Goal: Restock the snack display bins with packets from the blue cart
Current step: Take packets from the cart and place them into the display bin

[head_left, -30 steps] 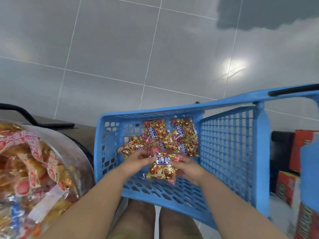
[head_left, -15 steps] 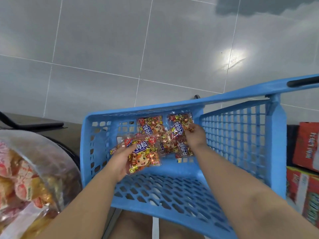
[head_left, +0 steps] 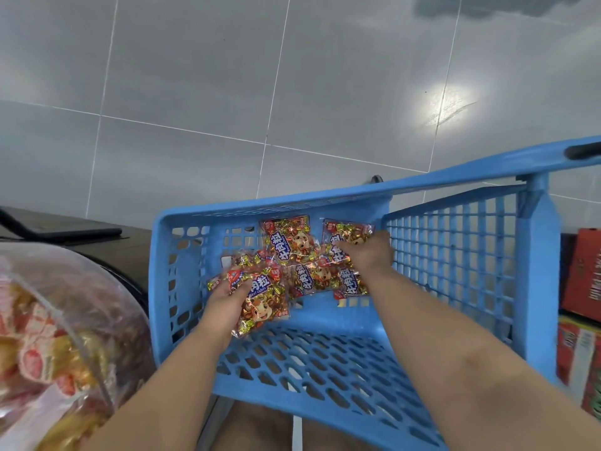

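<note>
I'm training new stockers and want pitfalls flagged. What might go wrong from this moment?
1. The left hand grips the held packet by one side, most of it hanging free; it might slip.
2. The right hand lies on the far packet, which overlaps the other packets; lifting it could drag them across the blue cart.

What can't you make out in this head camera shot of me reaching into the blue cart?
- Right hand on the corner packet: head view, its back hides the fingertips, grip unclear.
- Packet pile: head view, overlapping, partly behind the held packet in the left hand; count unclear.
- Display bin: head view, blurred, cut by left and bottom edges.
- Red boxes: head view, cut by right edge, print unreadable.
</note>
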